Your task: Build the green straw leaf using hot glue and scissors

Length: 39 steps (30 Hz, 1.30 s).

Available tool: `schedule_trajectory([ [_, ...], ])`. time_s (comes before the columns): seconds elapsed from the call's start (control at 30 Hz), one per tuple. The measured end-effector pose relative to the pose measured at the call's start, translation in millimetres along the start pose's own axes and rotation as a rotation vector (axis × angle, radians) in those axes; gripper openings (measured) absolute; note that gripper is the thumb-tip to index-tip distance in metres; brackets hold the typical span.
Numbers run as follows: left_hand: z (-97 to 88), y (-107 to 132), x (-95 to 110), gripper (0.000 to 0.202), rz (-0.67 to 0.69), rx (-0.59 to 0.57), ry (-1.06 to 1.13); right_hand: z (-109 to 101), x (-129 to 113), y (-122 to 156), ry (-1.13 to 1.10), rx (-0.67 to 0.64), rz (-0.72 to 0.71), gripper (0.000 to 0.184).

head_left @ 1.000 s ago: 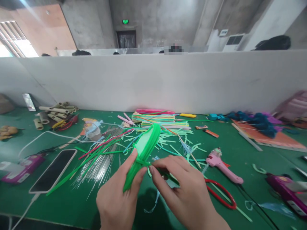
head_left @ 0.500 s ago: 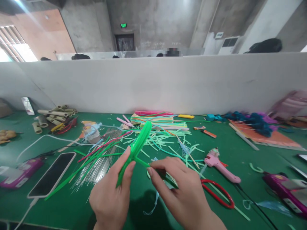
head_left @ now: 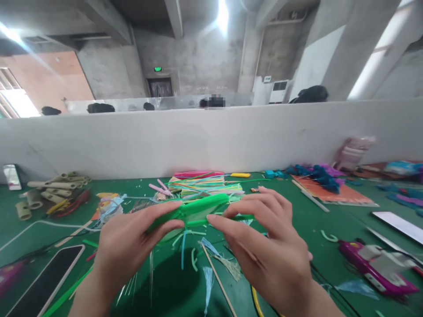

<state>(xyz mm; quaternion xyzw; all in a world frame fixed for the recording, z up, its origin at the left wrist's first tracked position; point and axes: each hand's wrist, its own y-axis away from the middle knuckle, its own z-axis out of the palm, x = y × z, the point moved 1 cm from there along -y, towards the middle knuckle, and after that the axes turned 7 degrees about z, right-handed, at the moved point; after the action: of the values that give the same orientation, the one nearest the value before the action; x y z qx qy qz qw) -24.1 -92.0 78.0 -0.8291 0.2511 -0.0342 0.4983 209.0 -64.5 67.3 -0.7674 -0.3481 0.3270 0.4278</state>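
Note:
Between my hands, above the table, is a bright green fuzzy piece (head_left: 206, 204) that looks shaped from pipe cleaners, turned nearly level. My left hand (head_left: 128, 240) grips its left end between thumb and fingers. At its right side my right hand (head_left: 264, 242) has thumb and index finger closed around a thin green stem coming off it; the other fingers are curled loosely. Bundled pipe cleaners (head_left: 206, 187) in pink, yellow and pale green lie behind it. Below are small cut pale green bits, blue tassels (head_left: 207, 281) and a thin wooden stick (head_left: 216, 273).
A phone (head_left: 49, 281) lies at left, with bamboo-like tubes (head_left: 53, 187) beyond. Purple power strips (head_left: 373, 268) sit at either side. Blue fuzzy pieces (head_left: 325, 178) rest on an orange sheet (head_left: 346, 196) at right. A white partition (head_left: 211, 141) rises behind the table.
The green piece has swung from steeply upright to nearly level, and my right hand has come closer to its body. The camera view has tilted up and turned right.

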Motion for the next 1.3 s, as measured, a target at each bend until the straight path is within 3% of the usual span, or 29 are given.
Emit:
schedule_trajectory([
  [0.27, -1.6, 6, 8, 0.02, -0.009, -0.032, 0.034, 11, 0, 1, 0.033, 0.019, -0.018, 0.039],
  [0.43, -0.6, 10, 10, 0.018, -0.018, 0.025, 0.117, 9, -8, -1, 0.084, 0.04, -0.033, 0.033],
  [0.67, 2.0, 18, 3, 0.025, 0.069, 0.073, 0.178, 14, -9, -2, 0.128, 0.061, -0.034, 0.024],
  [0.87, 1.5, 19, 3, 0.021, 0.063, 0.06, 0.216, 19, -9, -2, 0.114, 0.105, -0.053, 0.022],
  [1.17, 1.0, 17, 7, 0.021, 0.063, 0.031, 0.177, 18, -10, -3, 0.09, 0.077, -0.041, 0.027],
  [1.3, 0.3, 18, 8, 0.025, 0.069, 0.031, 0.193, 22, -12, -6, 0.023, 0.047, -0.038, 0.02],
])
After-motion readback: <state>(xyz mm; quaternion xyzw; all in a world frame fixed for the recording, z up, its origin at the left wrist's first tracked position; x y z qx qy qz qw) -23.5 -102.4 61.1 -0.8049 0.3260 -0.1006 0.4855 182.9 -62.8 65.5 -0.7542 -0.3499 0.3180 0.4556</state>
